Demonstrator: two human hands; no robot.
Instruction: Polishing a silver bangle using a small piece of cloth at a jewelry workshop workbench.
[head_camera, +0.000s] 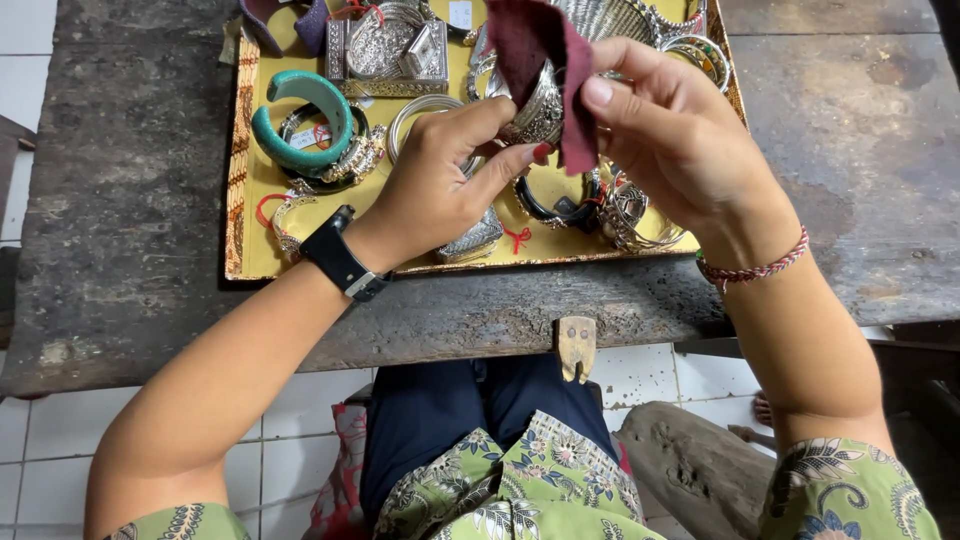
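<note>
My left hand (445, 175) grips an embossed silver cuff bracelet (537, 112) above a yellow tray (252, 255). My right hand (665, 130) presses a dark red cloth (535, 45) against the cuff, the cloth draped over its top and right side. A black watch sits on my left wrist and a red braided band on my right wrist. Both hands hover over the middle of the tray.
The tray lies on a worn dark wooden bench (130, 220) and holds several pieces: a teal bangle (300, 125), silver bangles (420, 110), a square silver box (385, 50), a black bracelet (560, 210). A small wooden peg (576, 347) juts from the bench's front edge.
</note>
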